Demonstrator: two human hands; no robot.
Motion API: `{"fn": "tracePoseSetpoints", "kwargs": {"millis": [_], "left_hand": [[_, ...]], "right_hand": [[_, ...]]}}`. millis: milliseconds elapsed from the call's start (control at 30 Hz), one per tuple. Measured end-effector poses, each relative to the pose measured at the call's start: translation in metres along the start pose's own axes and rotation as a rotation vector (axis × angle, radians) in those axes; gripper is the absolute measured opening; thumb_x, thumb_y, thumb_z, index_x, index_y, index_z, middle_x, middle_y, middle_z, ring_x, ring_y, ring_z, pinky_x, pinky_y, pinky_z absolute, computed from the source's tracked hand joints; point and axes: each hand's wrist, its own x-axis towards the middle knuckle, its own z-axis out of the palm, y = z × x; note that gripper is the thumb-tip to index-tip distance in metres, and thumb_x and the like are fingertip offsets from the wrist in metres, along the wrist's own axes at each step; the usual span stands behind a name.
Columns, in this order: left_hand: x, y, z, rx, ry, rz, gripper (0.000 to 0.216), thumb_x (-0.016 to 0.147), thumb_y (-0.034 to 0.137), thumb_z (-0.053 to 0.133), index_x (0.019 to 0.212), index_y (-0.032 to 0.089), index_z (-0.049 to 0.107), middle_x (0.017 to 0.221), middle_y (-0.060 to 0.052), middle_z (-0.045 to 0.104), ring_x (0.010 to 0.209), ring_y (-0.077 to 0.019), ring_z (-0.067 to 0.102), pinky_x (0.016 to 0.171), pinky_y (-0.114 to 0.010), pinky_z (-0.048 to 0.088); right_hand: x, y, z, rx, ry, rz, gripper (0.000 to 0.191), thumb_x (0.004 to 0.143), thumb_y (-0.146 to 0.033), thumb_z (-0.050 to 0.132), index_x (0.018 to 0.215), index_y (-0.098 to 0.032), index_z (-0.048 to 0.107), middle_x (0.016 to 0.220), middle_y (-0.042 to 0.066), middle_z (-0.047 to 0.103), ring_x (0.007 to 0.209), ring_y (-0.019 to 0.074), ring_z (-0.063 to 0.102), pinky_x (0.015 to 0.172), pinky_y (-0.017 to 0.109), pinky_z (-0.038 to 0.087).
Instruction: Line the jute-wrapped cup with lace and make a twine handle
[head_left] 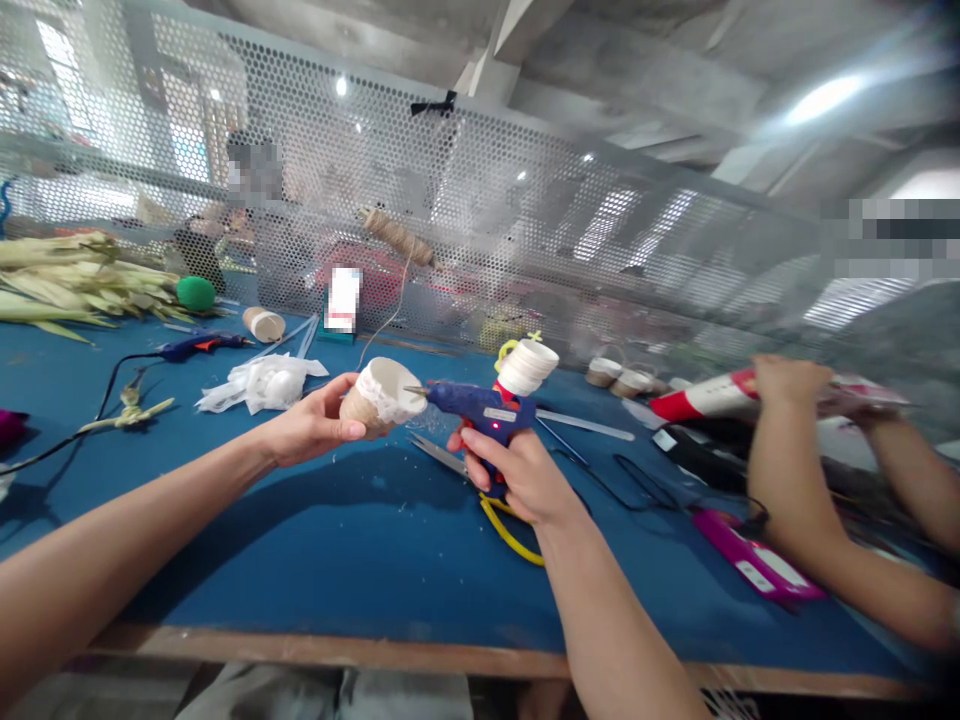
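My left hand [319, 420] is closed around a small twine-wrapped cup [364, 408] with white lace about its rim, its mouth tilted to the right. A blue hot glue gun [480, 402] with a lit red lamp is gripped in my right hand [521, 470]. The gun's nozzle points left and meets the cup's rim, as far as I can tell. Below the gun lie scissors [514, 530] with yellow handles, partly hidden by my right hand. Just behind the gun appears a white ribbed cup [529, 366] with a yellow handle.
White lace [266, 382], a second glue gun [202, 343] and a plain cup [264, 324] are at the left. A twine spool [397, 238] hangs on the mesh panel [525, 190]. At right, another person's arms [795, 480] reach over a purple power strip [757, 555].
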Motion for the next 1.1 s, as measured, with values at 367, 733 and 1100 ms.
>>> {"fn": "tracePoseSetpoints", "kwargs": {"millis": [367, 733, 1100], "left_hand": [[0.001, -0.002, 0.001, 0.006, 0.01, 0.03, 0.059, 0.061, 0.017, 0.074, 0.113, 0.021, 0.046, 0.103, -0.007, 0.06, 0.093, -0.0199, 0.058, 0.09, -0.04, 0.039], [0.001, -0.003, 0.008, 0.019, 0.085, 0.039, 0.061, 0.058, 0.015, 0.074, 0.11, 0.021, 0.044, 0.107, -0.006, 0.056, 0.095, -0.0187, 0.056, 0.091, -0.037, 0.037], [0.002, -0.004, 0.009, 0.157, 0.189, 0.085, 0.06, 0.057, 0.012, 0.072, 0.107, 0.022, 0.04, 0.106, -0.004, 0.054, 0.095, -0.0178, 0.054, 0.087, -0.033, 0.038]], "right_hand": [[-0.001, -0.003, 0.007, 0.035, 0.031, 0.005, 0.02, 0.073, -0.035, 0.062, 0.073, -0.015, 0.058, 0.048, -0.003, 0.051, 0.037, 0.0058, 0.037, 0.037, 0.021, 0.027], [-0.003, -0.001, 0.014, -0.037, 0.049, -0.01, 0.022, 0.075, -0.035, 0.059, 0.07, -0.014, 0.059, 0.044, -0.003, 0.049, 0.037, 0.0061, 0.037, 0.038, 0.022, 0.025], [-0.004, 0.0, 0.018, -0.072, 0.033, -0.012, 0.021, 0.077, -0.033, 0.057, 0.071, -0.013, 0.061, 0.04, -0.004, 0.048, 0.038, 0.0071, 0.039, 0.041, 0.023, 0.028]]}}
